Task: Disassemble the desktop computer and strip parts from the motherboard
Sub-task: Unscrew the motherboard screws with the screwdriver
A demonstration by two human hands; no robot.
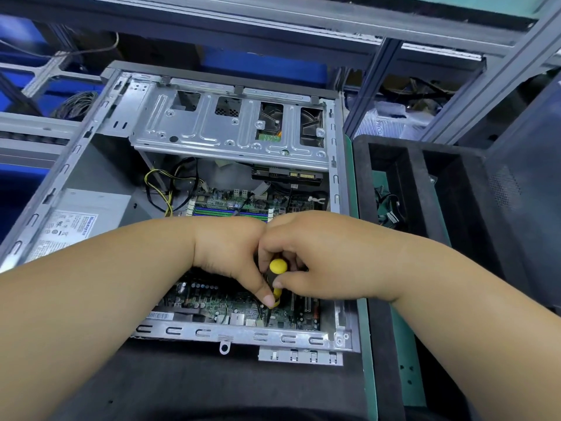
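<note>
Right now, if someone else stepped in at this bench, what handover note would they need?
Right hand grips the yellow-and-black screwdriver, tip down on the motherboard near the front edge of the open case.
Left hand steadies the screwdriver, thumb along its shaft.
Done: side panel off.
Left: motherboard, power supply and drive cage are all in the case.
</note>
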